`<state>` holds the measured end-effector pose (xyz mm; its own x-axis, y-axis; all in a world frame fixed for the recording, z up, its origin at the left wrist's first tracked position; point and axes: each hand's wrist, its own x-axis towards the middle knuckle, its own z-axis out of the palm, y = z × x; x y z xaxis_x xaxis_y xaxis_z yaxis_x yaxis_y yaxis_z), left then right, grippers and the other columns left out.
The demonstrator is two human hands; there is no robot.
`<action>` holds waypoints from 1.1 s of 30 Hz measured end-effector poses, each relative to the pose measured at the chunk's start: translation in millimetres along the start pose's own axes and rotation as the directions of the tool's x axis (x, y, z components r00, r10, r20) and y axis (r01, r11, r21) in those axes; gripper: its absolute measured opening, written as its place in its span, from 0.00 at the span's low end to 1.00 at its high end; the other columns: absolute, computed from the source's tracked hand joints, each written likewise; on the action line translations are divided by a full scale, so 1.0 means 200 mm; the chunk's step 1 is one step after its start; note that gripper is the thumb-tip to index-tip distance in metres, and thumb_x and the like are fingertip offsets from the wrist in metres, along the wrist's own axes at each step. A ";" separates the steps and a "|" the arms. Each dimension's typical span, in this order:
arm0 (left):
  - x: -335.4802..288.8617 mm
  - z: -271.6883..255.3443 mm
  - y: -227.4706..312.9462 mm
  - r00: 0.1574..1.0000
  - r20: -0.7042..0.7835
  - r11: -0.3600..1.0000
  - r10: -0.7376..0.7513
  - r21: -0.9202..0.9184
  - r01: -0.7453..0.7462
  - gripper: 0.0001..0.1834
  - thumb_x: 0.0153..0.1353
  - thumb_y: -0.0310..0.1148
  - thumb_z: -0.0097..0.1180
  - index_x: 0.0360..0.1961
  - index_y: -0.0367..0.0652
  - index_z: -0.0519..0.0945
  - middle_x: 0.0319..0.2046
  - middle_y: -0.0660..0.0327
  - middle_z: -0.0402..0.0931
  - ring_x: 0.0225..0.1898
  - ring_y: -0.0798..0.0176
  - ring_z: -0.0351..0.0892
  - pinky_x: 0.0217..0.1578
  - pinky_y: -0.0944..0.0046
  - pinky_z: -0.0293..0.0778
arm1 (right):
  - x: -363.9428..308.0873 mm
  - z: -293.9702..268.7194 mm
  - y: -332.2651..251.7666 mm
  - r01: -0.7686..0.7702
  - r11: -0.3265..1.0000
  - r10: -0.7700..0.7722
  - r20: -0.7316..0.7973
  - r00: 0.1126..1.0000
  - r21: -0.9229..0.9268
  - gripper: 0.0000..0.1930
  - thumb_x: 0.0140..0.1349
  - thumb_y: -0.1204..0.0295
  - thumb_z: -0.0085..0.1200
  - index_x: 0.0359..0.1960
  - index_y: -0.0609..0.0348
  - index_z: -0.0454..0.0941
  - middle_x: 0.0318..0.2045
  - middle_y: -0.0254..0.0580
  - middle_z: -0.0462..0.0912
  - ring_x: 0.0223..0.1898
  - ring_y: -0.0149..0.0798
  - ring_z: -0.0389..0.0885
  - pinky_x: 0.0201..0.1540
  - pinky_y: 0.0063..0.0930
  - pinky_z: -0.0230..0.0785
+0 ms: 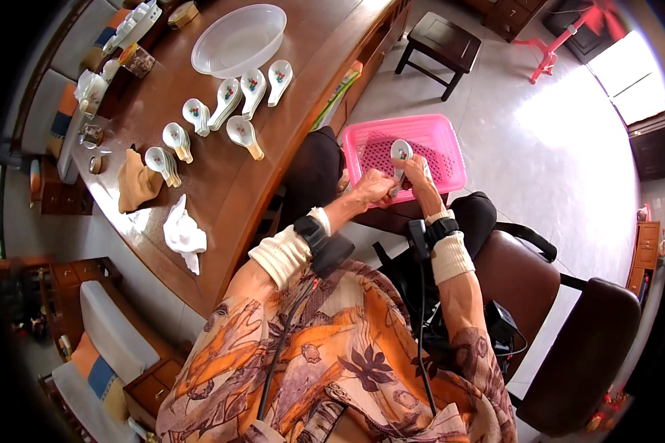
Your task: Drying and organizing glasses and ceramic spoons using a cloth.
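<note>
A white soup spoon (401,150) with a small printed pattern is held bowl-up over a pink plastic basket (445,125). My right hand (420,176) is closed round the spoon, its thumb near the bowl. Just left of it, my left hand (374,186) is closed at the handle end, where the fingers partly hide the grip. Whether more spoons are nested under this one, I cannot tell. The basket has a perforated bottom and rests by my knees. On the wooden table to the left lie several stacks of matching spoons (229,94) and a separate group (241,131).
A clear plastic basin (229,44) stands on the table (222,196) beyond the spoons. Nearer are a brown cloth (137,183) and a crumpled white cloth (185,232). A dark stool (445,40) stands ahead on the floor. A brown padded chair (580,354) is at right.
</note>
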<state>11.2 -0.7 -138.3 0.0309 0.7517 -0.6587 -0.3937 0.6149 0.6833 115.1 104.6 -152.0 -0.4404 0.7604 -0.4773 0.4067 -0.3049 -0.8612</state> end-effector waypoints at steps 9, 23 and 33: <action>-0.07 -0.29 0.26 0.419 -0.147 0.309 0.896 0.884 -0.351 0.10 0.55 0.34 0.54 0.32 0.37 0.78 0.31 0.50 0.78 0.35 0.48 0.77 0.38 0.57 0.72 | 0.37 0.17 0.29 0.081 0.873 -0.095 -0.004 0.995 -0.481 0.16 0.48 0.65 0.56 0.26 0.71 0.78 0.21 0.61 0.79 0.24 0.55 0.81 0.26 0.43 0.74; -0.05 -0.41 0.24 0.446 -0.149 0.309 0.882 0.899 -0.311 0.13 0.51 0.34 0.58 0.35 0.37 0.77 0.30 0.53 0.78 0.34 0.48 0.77 0.36 0.56 0.73 | 0.46 0.37 0.38 0.325 0.633 -0.282 0.181 0.942 -0.703 0.25 0.48 0.63 0.57 0.43 0.62 0.61 0.39 0.64 0.72 0.39 0.66 0.74 0.40 0.55 0.69; -0.07 -0.40 0.25 0.474 -0.240 0.437 0.847 0.822 -0.366 0.12 0.51 0.33 0.57 0.34 0.36 0.77 0.32 0.50 0.78 0.36 0.49 0.78 0.39 0.58 0.73 | 0.36 0.33 0.26 0.216 0.674 -0.222 0.085 0.971 -0.706 0.29 0.44 0.59 0.59 0.44 0.65 0.66 0.41 0.62 0.73 0.44 0.61 0.73 0.46 0.48 0.67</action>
<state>-83.3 1.0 -120.7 -0.5392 0.8201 0.1915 0.5716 0.1893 0.7984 51.2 106.3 -242.8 -0.5865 0.7574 -0.2869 0.7442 0.3642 -0.5600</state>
